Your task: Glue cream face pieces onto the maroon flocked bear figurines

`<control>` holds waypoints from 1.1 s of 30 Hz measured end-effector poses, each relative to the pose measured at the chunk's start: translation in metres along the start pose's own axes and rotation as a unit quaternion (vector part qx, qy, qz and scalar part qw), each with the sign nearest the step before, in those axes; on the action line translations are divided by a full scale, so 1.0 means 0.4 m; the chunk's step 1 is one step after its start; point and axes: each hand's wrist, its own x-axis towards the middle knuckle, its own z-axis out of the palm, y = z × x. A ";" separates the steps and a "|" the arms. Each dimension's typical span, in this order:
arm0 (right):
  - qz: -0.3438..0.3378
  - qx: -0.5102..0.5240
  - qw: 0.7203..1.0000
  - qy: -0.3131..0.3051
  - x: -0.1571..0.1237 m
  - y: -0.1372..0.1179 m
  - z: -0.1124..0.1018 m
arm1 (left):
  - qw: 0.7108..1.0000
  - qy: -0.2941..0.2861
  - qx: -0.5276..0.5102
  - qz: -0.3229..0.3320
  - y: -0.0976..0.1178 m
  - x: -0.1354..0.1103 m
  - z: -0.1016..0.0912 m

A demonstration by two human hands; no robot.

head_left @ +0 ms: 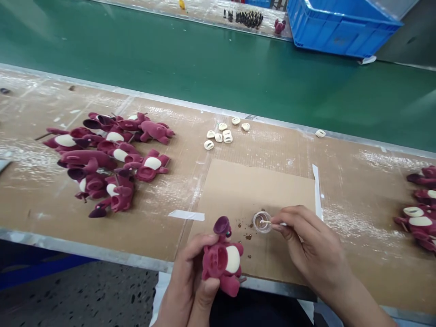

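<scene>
My left hand (192, 277) is closed around a dark pink bear figurine (215, 265) with a cream belly and a purple cup-like part at its top. The figurine is tilted, its hollow face side up, near the table's front edge. Between thumb and fingers, my right hand (309, 245) pinches a thin white stick (275, 223). The stick's tip reaches into a small clear cup (256, 228), which stands on a flat cardboard sheet (235, 186). Brown drops (248, 237) are spattered beside the cup.
Many similar figurines (88, 161) lie piled at left, with more figurines (422, 222) at the right edge. Several cream oval pieces (227, 136) sit behind the sheet. Beyond runs a green belt (190, 63); a blue crate (340, 29) stands at the back right.
</scene>
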 end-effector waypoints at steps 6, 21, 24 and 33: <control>0.036 0.023 0.999 0.019 -0.023 -0.019 -0.004 | 0.995 -0.039 0.058 0.073 -0.034 -0.005 0.017; 0.145 0.085 0.983 0.072 -0.022 -0.013 -0.004 | 0.994 -0.081 0.072 -0.028 -0.007 0.020 0.029; 0.189 0.106 0.972 0.088 -0.031 -0.007 0.002 | 0.994 -0.077 0.070 -0.033 -0.001 0.018 0.033; 0.236 0.182 0.949 0.099 -0.027 -0.011 0.016 | 0.994 -0.087 0.071 -0.014 -0.010 0.017 0.040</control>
